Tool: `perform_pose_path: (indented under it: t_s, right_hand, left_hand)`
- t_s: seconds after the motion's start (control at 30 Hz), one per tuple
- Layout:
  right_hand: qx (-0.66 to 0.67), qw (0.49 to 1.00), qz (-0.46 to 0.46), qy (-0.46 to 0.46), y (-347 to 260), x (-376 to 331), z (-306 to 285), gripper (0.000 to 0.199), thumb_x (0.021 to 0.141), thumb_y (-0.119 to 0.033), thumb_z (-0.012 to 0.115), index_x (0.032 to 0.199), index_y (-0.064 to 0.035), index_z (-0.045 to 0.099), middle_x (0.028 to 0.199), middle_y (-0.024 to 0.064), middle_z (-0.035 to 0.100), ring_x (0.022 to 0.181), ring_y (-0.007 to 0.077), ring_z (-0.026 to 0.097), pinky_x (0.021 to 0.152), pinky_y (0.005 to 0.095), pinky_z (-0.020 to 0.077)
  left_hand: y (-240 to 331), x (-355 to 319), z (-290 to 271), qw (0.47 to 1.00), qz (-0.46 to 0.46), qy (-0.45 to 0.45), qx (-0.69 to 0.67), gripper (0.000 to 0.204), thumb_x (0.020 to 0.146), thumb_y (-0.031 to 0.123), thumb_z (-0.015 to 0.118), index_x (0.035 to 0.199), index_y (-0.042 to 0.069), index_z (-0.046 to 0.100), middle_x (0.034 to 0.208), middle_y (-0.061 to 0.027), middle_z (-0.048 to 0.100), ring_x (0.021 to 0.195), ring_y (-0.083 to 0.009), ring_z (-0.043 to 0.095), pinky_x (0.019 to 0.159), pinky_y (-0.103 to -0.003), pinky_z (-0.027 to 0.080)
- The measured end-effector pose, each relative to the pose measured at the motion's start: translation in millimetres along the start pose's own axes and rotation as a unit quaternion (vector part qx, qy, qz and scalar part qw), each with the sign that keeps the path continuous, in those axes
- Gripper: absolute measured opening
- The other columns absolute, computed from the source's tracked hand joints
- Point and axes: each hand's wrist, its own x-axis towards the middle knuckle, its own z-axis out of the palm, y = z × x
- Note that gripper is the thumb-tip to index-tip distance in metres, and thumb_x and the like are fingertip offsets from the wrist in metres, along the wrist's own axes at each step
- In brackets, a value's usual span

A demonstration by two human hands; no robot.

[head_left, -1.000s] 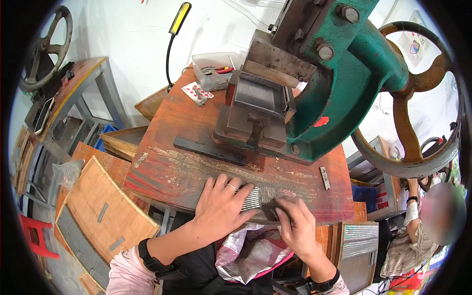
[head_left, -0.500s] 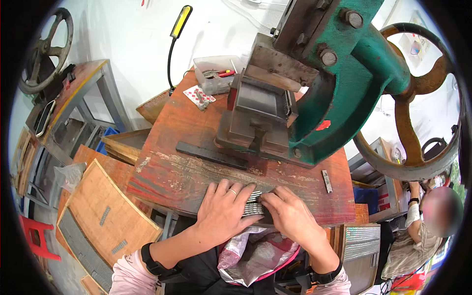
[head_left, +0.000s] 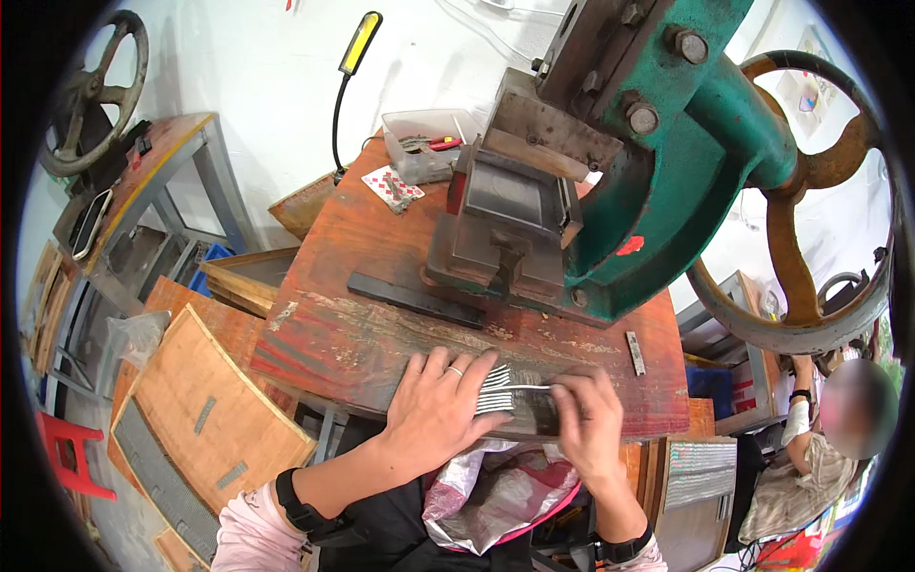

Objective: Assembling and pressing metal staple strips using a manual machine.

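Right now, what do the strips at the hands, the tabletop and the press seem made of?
Strips: probably metal, smooth and bright, going by their silvery shine. Tabletop: seemingly wood, its reddish finish worn to pale patches. Press: likely iron or steel, green paint, with bare grey bolts.

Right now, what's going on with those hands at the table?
A person's left hand rests over a row of thin metal strips near the close edge of the wooden table. The right hand pinches one strip, sticking out to the right. Beyond them stands a big green machine.
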Motion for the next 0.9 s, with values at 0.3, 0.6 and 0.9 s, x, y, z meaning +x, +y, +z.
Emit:
perform_pose_path:
  t_s: [0.3, 0.6, 0.9]
  right_hand:
    - [-0.047, 0.998, 0.019, 0.023, -10, -32, -48, 0.009, 0.083, 0.008, 0.054, 0.089, 0.0022, 0.059, 0.082, 0.0168, 0.058, 0.073, 0.032, 0.058, 0.068, 0.0366, 0.0465]
    - [0.141, 0.978, -0.108, -0.108, -69, -59, -7, 0.019, 0.088, -0.011, 0.056, 0.097, 0.0038, 0.063, 0.087, 0.0176, 0.063, 0.077, 0.0288, 0.062, 0.07, 0.0342, 0.0484]
    - [0.167, 0.97, 0.011, -0.178, -42, -74, 27, 0.026, 0.089, -0.005, 0.056, 0.113, 0.0052, 0.057, 0.097, 0.0137, 0.062, 0.087, 0.0208, 0.059, 0.081, 0.0307, 0.0454]
  left_hand:
    - [21, 2, -13, 0.99, 0.013, 0.11, 0.083, 0.069, 0.072, 0.047, 0.072, 0.125, 0.008, 0.051, 0.115, -0.0098, 0.056, 0.107, -0.0294, 0.049, 0.089, -0.048, 0.04]
    - [25, -136, -59, 0.998, 0.01, 0.056, -0.025, 0.024, 0.076, 0.018, 0.068, 0.096, 0.004, 0.066, 0.084, -0.005, 0.063, 0.079, -0.0216, 0.06, 0.071, -0.033, 0.049]
    - [-18, -500, -177, 0.587, -0.659, 0.46, 0.094, 0.025, 0.098, 0.021, 0.049, 0.093, -0.001, 0.058, 0.07, -0.0029, 0.057, 0.057, -0.0085, 0.049, 0.052, -0.023, 0.039]
